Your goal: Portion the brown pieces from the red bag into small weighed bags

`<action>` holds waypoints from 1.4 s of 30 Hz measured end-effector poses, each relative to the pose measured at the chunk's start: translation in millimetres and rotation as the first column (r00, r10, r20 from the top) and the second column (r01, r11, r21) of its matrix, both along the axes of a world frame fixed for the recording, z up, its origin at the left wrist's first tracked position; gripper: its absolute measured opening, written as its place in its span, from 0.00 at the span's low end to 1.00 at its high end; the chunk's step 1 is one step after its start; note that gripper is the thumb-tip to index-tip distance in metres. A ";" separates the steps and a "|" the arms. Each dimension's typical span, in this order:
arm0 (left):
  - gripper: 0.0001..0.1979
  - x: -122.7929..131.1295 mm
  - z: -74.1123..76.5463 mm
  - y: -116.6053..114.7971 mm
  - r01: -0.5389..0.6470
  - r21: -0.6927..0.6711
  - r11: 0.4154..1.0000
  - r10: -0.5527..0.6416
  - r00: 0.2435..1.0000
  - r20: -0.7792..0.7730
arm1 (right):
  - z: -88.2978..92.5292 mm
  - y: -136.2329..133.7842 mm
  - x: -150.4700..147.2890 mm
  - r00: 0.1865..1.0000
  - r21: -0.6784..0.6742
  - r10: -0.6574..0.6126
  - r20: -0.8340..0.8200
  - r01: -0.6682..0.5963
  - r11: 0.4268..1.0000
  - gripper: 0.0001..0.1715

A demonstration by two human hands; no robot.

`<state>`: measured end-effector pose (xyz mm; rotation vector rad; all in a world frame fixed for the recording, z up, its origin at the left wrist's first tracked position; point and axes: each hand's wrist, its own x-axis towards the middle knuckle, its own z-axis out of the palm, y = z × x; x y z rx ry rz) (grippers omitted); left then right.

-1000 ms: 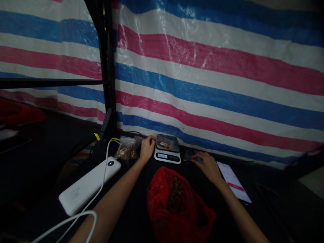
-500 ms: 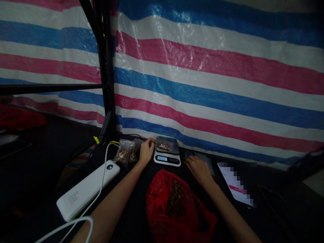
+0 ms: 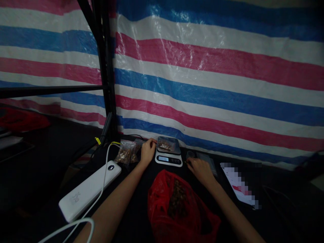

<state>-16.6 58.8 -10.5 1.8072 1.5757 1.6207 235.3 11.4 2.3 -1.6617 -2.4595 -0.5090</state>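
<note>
The left hand (image 3: 148,151) lies stretched forward on the dark tabletop, its fingers loosely curled and the fingertips (image 3: 153,142) at the left edge of the digital kitchen scale (image 3: 168,158). A small clear bag (image 3: 165,145) of brownish pieces lies on the scale's platform, just to the right of those fingertips. The light is too dim to tell whether the fingers pinch the bag's edge or only touch it. Just to the left of this hand lie filled little bags (image 3: 125,152) of the same brownish stuff, close against the wrist side. The right hand (image 3: 200,168) rests to the right of the scale, knuckles up and fingers bent down toward the table. Just beyond its fingers lie flat empty clear bags (image 3: 206,158); whether it grips one cannot be told. Between the two forearms, nearer the body than both hands, sits an open red plastic bag (image 3: 162,199) with dark brown contents. Farther left of the left forearm lies a white power bank (image 3: 86,192) with a white cable (image 3: 102,179) plugged in. Right of the right hand lies a paper slip (image 3: 239,185). Behind everything hangs a striped tarpaulin (image 3: 215,84), beside a black metal post (image 3: 106,67).
</note>
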 end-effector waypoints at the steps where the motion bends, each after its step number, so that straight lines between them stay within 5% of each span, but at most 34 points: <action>1: 0.11 0.0 0.1 -0.3 0.001 0.003 1.000 -0.002 1.000 0.003 | -0.8 -0.9 -0.2 1.000 0.000 -0.012 0.007 0.012 1.000 0.10; 7: 0.10 0.4 0.1 -0.6 -0.010 -0.025 1.000 0.010 1.000 -0.001 | 17.6 -7.4 1.0 0.980 -0.109 -0.041 -0.195 0.020 0.994 0.10; 11: 0.10 0.5 0.0 0.2 -0.015 -0.029 0.999 0.015 1.000 -0.004 | 50.5 -26.0 -6.8 0.846 -0.271 0.034 -0.531 -0.208 0.940 0.13; 17: 0.10 0.0 0.5 -0.2 -0.016 -0.031 0.999 0.016 1.000 -0.012 | 72.6 -65.7 -34.3 0.803 -0.597 0.120 -0.584 -0.525 0.606 0.14; 19: 0.10 0.2 0.4 -0.2 -0.011 -0.027 1.000 0.010 1.000 -0.016 | 73.2 -68.6 -38.2 0.806 -0.636 0.125 -0.579 -0.543 0.548 0.15; 26: 0.10 1.1 1.0 -0.9 0.006 -0.006 1.000 -0.006 1.000 -0.014 | 69.7 -60.6 -35.5 0.765 -0.595 0.052 -0.642 -0.540 0.595 0.12; 34: 0.10 0.6 -0.5 -0.7 0.010 0.010 1.000 -0.009 0.999 -0.047 | 69.5 -66.0 -38.1 0.752 -0.627 0.098 -0.652 -0.607 0.488 0.13; 37: 0.10 0.8 -0.4 -0.6 -0.009 0.023 1.000 0.010 0.997 -0.076 | 71.9 -67.8 -39.6 0.676 -0.584 0.027 -0.736 -0.656 0.478 0.14; 42: 0.07 4.7 5.4 -6.6 -0.047 0.193 0.980 0.081 0.981 -0.176 | 68.5 -70.5 -45.0 0.465 -0.421 -0.062 -0.883 -0.728 0.542 0.17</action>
